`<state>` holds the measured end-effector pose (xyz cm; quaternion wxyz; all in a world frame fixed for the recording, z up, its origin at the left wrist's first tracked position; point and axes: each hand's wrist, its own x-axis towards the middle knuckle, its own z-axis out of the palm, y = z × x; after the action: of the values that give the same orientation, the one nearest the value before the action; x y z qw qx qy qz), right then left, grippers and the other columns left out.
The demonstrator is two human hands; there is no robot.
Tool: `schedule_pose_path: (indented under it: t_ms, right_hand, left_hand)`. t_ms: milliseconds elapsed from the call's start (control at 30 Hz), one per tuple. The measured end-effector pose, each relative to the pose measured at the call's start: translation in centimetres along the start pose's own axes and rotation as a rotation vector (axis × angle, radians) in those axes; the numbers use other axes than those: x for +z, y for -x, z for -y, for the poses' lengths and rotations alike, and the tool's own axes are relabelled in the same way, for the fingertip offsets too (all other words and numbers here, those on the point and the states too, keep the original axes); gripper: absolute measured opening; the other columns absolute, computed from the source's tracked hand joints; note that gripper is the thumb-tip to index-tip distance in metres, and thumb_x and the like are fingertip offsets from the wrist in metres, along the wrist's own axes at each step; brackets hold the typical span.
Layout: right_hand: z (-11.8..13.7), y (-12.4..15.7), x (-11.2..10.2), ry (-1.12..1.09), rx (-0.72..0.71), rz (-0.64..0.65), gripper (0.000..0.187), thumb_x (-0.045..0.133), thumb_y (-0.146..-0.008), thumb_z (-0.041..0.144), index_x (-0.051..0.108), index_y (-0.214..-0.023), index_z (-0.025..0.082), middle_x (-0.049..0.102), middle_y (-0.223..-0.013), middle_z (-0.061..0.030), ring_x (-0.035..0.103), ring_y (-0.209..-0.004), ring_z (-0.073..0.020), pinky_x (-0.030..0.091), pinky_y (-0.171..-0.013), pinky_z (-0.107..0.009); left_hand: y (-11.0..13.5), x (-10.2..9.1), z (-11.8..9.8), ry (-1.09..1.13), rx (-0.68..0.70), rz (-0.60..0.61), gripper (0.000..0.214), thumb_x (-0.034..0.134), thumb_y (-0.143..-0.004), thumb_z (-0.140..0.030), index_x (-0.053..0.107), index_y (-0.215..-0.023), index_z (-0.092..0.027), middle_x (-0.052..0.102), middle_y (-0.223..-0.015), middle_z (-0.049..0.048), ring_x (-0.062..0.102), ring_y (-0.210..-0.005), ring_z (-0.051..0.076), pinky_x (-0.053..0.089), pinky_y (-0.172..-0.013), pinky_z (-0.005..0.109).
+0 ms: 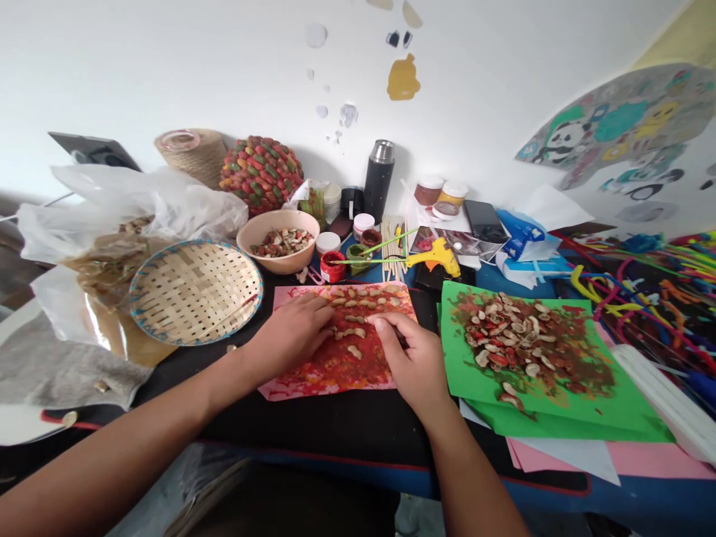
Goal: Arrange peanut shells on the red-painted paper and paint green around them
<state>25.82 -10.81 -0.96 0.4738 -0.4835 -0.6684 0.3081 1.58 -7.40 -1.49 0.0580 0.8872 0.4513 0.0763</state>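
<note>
Both my hands rest on a pink sheet smeared with red-orange paint and dotted with several peanut shells. My left hand lies flat on the sheet's left part, fingers stretched toward the shells. On the right part, my right hand has its fingers curled down, pinched over a shell whose shape I cannot make out under the fingertips. A beige bowl of painted shells stands just behind the sheet.
A woven tray and plastic bags lie to the left. A green sheet with shells lies to the right, pipe cleaners beyond it. Paint pots, sticks, a yellow glue gun and a black flask stand behind.
</note>
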Motion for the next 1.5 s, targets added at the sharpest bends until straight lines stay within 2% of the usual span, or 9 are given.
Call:
schedule_pose_path:
  t_ms: [100,333,533,700,867,1067,1267,1367,1500]
  right_hand:
    - [0.0,0.0,0.0,0.011,0.005,0.005,0.024,0.063,-0.108,0.034,0.085,-0.104,0.024,0.09,-0.101,-0.0057,0.085,-0.088,-0.0233,0.065,-0.08,-0.03]
    - [-0.1,0.0,0.1,0.014,-0.001,0.027,0.023,0.062,-0.108,0.032,0.084,-0.104,0.024,0.089,-0.101,-0.0054,0.086,-0.089,-0.0229,0.066,-0.08,-0.029]
    - [-0.3,0.0,0.1,0.044,-0.002,0.03,0.023,0.062,-0.108,0.032,0.083,-0.104,0.025,0.09,-0.103,-0.0052,0.086,-0.091,-0.0235,0.065,-0.082,-0.03]
    - [-0.3,0.0,0.2,0.055,-0.01,0.051,0.023,0.063,-0.109,0.033,0.084,-0.105,0.025,0.09,-0.107,-0.0054,0.086,-0.096,-0.024,0.065,-0.085,-0.03]
    - [-0.3,0.0,0.1,0.066,-0.003,0.068,0.025,0.061,-0.109,0.034,0.084,-0.104,0.026,0.09,-0.108,-0.0055,0.086,-0.098,-0.0246,0.066,-0.086,-0.03]
    - [-0.2,0.0,0.1,0.091,-0.004,0.096,0.024,0.061,-0.109,0.035,0.083,-0.105,0.027,0.089,-0.11,-0.0047,0.086,-0.098,-0.0247,0.064,-0.086,-0.031]
    - [-0.1,-0.1,0.1,0.127,-0.012,0.133,0.023,0.061,-0.109,0.032,0.083,-0.104,0.026,0.089,-0.11,-0.0055,0.086,-0.098,-0.0253,0.063,-0.085,-0.031]
    - [-0.1,-0.1,0.0,0.137,-0.009,0.152,0.022,0.061,-0.11,0.031,0.082,-0.106,0.026,0.089,-0.111,-0.0055,0.085,-0.1,-0.0255,0.062,-0.086,-0.031]
    - [-0.1,0.0,0.0,0.136,-0.014,0.176,0.023,0.06,-0.111,0.031,0.082,-0.108,0.026,0.089,-0.11,-0.0051,0.085,-0.1,-0.0249,0.062,-0.087,-0.031]
  left_hand:
    - [0.4,-0.3,0.1,0.003,0.024,0.011,0.012,0.066,-0.105,-0.023,0.075,-0.1,-0.019,0.075,-0.105,0.0095,0.069,-0.107,0.029,0.055,-0.104,0.047]
    - [0.7,-0.5,0.1,0.036,0.056,0.009,0.019,0.064,-0.106,-0.02,0.08,-0.116,-0.022,0.077,-0.111,0.0088,0.07,-0.11,0.028,0.054,-0.106,0.046]
    - [0.1,-0.5,0.4,0.078,0.048,0.039,0.012,0.065,-0.105,-0.019,0.076,-0.101,-0.02,0.076,-0.105,0.0077,0.069,-0.107,0.028,0.054,-0.099,0.043]
    - [0.3,-0.4,0.8,0.187,0.028,0.075,0.008,0.071,-0.097,-0.013,0.072,-0.098,-0.021,0.075,-0.104,0.0051,0.069,-0.103,0.025,0.053,-0.095,0.039]
    - [0.3,-0.4,1.1,0.224,0.011,0.058,0.006,0.071,-0.096,-0.016,0.068,-0.096,-0.021,0.073,-0.103,0.006,0.068,-0.101,0.025,0.053,-0.093,0.038]
    - [-1.6,-1.6,1.0,0.127,-0.027,-0.013,0.005,0.066,-0.101,-0.024,0.069,-0.1,-0.02,0.075,-0.104,0.0076,0.069,-0.102,0.027,0.053,-0.095,0.042]
    - [-3.7,-0.3,0.8,0.034,-0.062,0.02,0.005,0.069,-0.1,-0.021,0.07,-0.098,-0.018,0.075,-0.102,0.0101,0.069,-0.104,0.031,0.054,-0.095,0.045]
    - [-3.7,-0.1,1.1,0.064,-0.053,0.023,0.004,0.069,-0.099,-0.02,0.071,-0.097,-0.018,0.076,-0.102,0.0094,0.069,-0.103,0.03,0.054,-0.095,0.043]
    - [-2.3,-0.9,1.5,0.089,-0.038,-0.022,0.008,0.065,-0.103,-0.022,0.072,-0.099,-0.02,0.076,-0.104,0.0081,0.069,-0.101,0.027,0.053,-0.094,0.041]
